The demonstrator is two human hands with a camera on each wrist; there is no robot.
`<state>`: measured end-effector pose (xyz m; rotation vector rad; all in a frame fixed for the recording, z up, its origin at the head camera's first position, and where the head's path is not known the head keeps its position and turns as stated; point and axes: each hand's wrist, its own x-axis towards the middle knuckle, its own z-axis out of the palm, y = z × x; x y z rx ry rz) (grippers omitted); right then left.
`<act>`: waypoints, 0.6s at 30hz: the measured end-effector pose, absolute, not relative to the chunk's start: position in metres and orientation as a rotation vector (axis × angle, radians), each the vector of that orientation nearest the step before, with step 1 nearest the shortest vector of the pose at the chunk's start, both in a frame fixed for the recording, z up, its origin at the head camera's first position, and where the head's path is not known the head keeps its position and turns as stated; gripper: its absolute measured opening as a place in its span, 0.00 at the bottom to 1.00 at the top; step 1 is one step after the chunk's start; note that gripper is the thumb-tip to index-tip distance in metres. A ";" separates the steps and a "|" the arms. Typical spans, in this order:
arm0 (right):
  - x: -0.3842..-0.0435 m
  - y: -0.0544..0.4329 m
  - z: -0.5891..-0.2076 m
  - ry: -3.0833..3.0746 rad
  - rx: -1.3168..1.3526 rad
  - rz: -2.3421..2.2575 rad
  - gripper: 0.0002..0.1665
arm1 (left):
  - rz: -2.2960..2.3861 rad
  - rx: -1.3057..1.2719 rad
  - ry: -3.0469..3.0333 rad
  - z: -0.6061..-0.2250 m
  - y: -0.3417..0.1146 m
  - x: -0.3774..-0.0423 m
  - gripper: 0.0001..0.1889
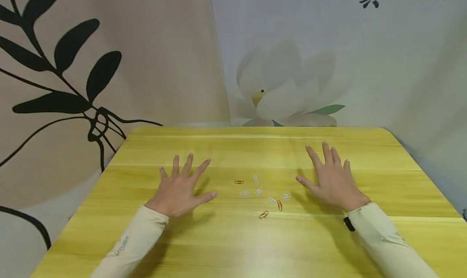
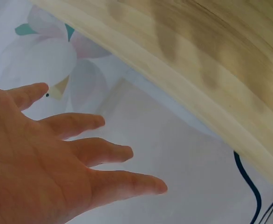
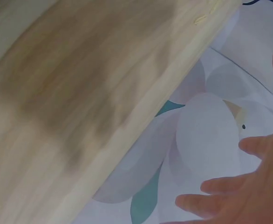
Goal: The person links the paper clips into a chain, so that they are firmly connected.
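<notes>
Loose paper clips lie scattered on the wooden table between the two hands. Several are white, like the white paper clip (image 1: pixel 259 191) near the middle. Three are orange-brown, among them the orange-brown paper clip (image 1: pixel 264 214) closest to the person. Two look yellow and blend into the wood; a yellow paper clip (image 3: pixel 200 19) also shows in the right wrist view. To the left of the clips, my left hand (image 1: pixel 176 193) hovers with fingers spread, holding nothing. My right hand (image 1: pixel 335 183), likewise spread and holding nothing, hovers to their right. Both cast shadows on the tabletop.
The yellow wood-grain table (image 1: pixel 219 245) has rounded far corners. Behind it hangs a pale cloth backdrop (image 1: pixel 175 59) with dark leaves and a white flower printed on it. A black band (image 1: pixel 349 224) shows at the right wrist under the light sleeve.
</notes>
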<state>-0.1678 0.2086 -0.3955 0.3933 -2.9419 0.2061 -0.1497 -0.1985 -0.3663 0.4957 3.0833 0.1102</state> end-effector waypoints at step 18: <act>-0.149 0.170 -0.405 -2.894 0.614 0.485 0.49 | 0.484 0.514 2.845 -0.371 -0.190 -0.166 0.42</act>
